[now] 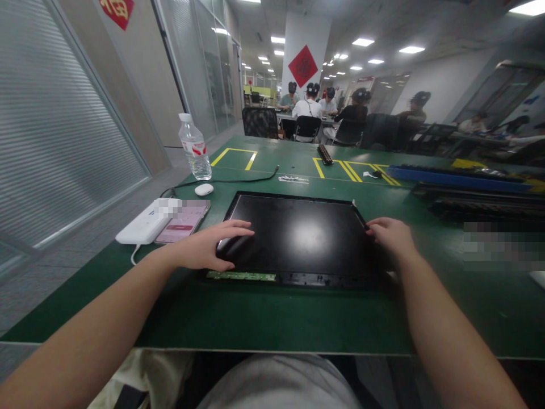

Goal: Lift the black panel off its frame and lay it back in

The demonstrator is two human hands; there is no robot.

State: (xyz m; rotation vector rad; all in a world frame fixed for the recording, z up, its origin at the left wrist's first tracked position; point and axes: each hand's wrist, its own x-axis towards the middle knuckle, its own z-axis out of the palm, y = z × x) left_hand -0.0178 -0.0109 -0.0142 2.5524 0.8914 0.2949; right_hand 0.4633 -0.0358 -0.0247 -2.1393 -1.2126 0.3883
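Note:
A black display panel [293, 233] lies flat on the green table, glossy side up, with a ceiling light mirrored in it. Along its near edge runs a green circuit board strip [242, 276]. My left hand [213, 245] rests at the panel's left edge, thumb and fingers apart, fingertips over the screen. At the right edge, the fingers of my right hand [389, 236] are pinched together on the panel's rim; whether they also hold something small is hidden. A small whitish tab [353, 203] sticks up at the far right corner.
Left on the table [272, 324] are a water bottle [196, 150], a white earbud case [204, 190], a phone [183, 222], a white power bank [145, 224] and a black cable [238, 181]. Dark strips [481, 199] and a blue strip [460, 177] lie right. Several people sit beyond.

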